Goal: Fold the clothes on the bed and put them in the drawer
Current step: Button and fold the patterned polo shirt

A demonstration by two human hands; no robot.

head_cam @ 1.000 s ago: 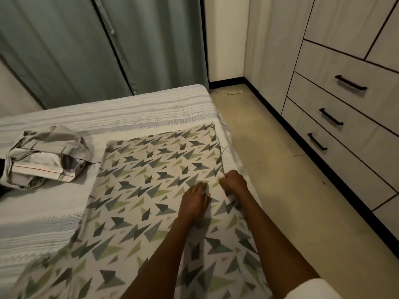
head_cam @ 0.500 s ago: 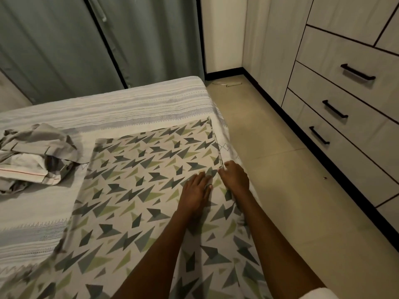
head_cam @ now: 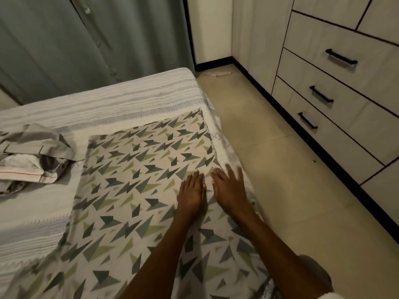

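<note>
Since the earlier frame, the right hand (head_cam: pixel 230 186) has been uncurled from the edge; both hands now lie flat, fingers spread. The white cloth printed with green and grey triangles (head_cam: pixel 138 190) stretches lengthwise ahead and left of the left hand (head_cam: pixel 192 194), on the striped bed (head_cam: pixel 108 104).

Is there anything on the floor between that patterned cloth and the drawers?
Nothing visible blocks it. The floor between the patterned cloth and the shut drawers shows only a tiny speck near the plinth.
</note>
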